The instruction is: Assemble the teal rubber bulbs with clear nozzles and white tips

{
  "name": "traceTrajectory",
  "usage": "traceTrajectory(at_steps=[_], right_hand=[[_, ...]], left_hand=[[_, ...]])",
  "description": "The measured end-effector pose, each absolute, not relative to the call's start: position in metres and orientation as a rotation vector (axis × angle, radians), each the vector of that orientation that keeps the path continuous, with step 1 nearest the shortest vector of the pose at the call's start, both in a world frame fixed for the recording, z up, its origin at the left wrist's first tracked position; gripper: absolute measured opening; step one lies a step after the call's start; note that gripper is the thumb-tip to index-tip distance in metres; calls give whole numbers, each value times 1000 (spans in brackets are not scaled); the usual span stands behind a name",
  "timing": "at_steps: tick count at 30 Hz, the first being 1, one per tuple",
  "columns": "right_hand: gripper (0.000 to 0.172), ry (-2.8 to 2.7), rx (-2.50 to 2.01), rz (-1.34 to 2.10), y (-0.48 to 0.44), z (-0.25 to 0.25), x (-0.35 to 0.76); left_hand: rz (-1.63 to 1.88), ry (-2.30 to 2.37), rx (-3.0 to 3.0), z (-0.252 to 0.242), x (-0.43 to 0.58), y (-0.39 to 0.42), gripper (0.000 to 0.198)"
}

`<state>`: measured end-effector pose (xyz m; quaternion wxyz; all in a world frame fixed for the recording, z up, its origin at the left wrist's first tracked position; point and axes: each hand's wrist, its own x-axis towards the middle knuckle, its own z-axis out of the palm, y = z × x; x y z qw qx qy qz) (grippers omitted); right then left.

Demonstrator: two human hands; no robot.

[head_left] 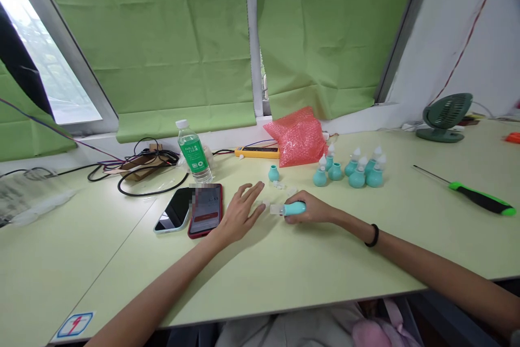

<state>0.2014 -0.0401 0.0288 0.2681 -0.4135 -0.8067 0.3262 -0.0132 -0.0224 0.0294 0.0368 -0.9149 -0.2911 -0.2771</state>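
Note:
My right hand (pixel 309 208) is closed around a teal squeeze bulb (pixel 295 208), which lies sideways with its clear nozzle pointing left. Fingers spread, my left hand (pixel 241 211) rests low over the table. Its thumb tip is beside a small whitish piece (pixel 266 203); whether they touch I cannot tell. Just behind the hands stands a teal bulb without a tip (pixel 273 174), with a few small clear pieces (pixel 279 185) in front of it. Farther right is a group of teal bulbs (pixel 357 177), most with white pointed tips; one bulb (pixel 335 171) in it has no tip.
Two phones, one pale-edged (pixel 174 210) and one red-cased (pixel 206 211), lie left of my left hand. Behind them stand a water bottle (pixel 195 153) and black cables (pixel 152 160). A red bubble-wrap bag (pixel 298 138), a screwdriver (pixel 475 195) and a green fan (pixel 444 117) are also on the table.

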Motion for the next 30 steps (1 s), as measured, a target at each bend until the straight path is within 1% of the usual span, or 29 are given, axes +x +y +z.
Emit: traceTrajectory(at_steps=[2,4,8,13,16,20,26,30], right_hand=[[24,-2182,-1148,890,-37,28,204],[24,-2200,-1147,890,-36,27,205],[27,-2218,-1126,841,-36,24,204],[27,-2187,-1174,844,-35,24,205],[30,-2163,-1188,993,-33,24,206],[32,-2028,-1165,1251,-32,23,206],[35,-1826,-1133,1439,-33,23,203],[32,-1732,-1065,1594,-36,22,200]], left_hand=[[-670,-914,-2745,22,-11,-18,44],[-523,-891,-2699,13,-7,-15,42],[-412,-875,-2663,3,-2,-12,32],[-477,-877,-2696,2,-2,-7,25],[-631,-942,-2806,3,-4,-5,21],[-800,-1000,-2985,1,-6,-4,26],[-715,-1011,-3033,-4,-6,-5,39],[-663,-965,-2945,-3,-5,-4,34]])
